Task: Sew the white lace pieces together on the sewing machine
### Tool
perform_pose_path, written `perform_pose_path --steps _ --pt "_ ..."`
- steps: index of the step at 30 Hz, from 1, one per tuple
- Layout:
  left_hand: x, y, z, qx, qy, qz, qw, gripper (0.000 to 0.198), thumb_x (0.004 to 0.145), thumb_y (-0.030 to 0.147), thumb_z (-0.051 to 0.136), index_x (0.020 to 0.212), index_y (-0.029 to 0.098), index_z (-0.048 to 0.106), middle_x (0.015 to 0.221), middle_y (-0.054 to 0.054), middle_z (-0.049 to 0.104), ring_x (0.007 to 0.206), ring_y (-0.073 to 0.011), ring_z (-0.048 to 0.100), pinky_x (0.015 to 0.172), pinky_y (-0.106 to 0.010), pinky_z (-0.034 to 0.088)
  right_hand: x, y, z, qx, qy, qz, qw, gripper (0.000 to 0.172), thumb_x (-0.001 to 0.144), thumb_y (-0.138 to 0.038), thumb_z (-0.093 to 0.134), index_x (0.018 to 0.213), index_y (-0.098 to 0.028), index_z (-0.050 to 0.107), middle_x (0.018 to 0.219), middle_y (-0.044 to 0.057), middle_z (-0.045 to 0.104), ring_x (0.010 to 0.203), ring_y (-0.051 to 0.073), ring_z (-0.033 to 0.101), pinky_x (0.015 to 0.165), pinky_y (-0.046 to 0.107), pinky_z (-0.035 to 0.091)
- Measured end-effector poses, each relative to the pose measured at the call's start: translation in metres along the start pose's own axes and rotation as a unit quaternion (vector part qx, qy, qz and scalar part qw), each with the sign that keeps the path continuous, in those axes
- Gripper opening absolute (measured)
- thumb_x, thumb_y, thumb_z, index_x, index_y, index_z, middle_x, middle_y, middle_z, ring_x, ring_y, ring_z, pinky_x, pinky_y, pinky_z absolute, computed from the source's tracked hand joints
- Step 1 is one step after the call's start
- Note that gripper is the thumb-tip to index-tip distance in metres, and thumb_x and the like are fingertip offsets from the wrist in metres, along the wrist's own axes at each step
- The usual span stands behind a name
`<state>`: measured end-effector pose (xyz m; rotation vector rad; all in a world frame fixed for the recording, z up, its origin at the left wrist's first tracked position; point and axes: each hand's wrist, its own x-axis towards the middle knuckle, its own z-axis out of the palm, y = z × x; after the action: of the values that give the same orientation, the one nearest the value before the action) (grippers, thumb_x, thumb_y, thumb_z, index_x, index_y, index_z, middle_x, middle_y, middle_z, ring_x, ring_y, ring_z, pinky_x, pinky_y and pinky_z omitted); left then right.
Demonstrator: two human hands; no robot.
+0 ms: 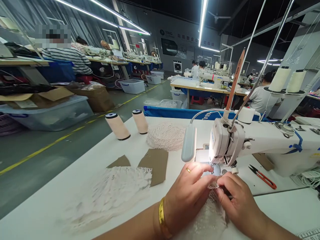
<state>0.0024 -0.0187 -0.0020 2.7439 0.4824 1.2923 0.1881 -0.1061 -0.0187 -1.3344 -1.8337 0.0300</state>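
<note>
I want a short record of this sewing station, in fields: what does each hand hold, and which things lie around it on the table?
Left: left hand, with gold ring and bangle, pinches the white lace fabric piece near the needle.
Right: right hand pinches the same piece from the other side.
Machine: white sewing machine; its grey lamp shines on the fingers.
Beside left hand: white lace pile, two brown cardboard pieces.
Further back: two cream thread cones, white net bundle.
Beside machine: red-handled thread snips on the white table.

Wall sign (pixel 167 33) reads "YING"; distant machine (pixel 217 78), "JUKI".
</note>
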Motion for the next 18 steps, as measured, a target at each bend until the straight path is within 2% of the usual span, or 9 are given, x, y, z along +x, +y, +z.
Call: perform_pose_path --steps 14,18 --pt "-0.0002 -0.0012 -0.0013 0.006 0.009 0.002 1.0 0.027 0.104 0.015 0.047 0.097 0.022 0.072 0.107 -0.006 0.071 0.096 -0.0219 0.063 0.089 -0.037 0.052 -0.0008 0.0 0.0012 0.001 -0.002 0.01 1.0 0.018 0.106 -0.024 0.05 0.089 -0.025 0.054 0.079 -0.001 0.059 0.072 0.017 0.057 0.063 0.028 0.043" --pt "-0.0015 -0.0007 -0.0014 0.007 -0.009 -0.016 1.0 0.025 0.103 0.017 0.05 0.092 0.023 0.072 0.104 -0.006 0.071 0.094 -0.0213 0.063 0.088 -0.036 0.053 -0.0032 0.0002 0.0018 0.018 -0.007 0.03 0.999 0.005 0.102 -0.022 0.054 0.1 -0.026 0.056 0.085 -0.001 0.064 0.073 0.018 0.06 0.064 0.028 0.047"
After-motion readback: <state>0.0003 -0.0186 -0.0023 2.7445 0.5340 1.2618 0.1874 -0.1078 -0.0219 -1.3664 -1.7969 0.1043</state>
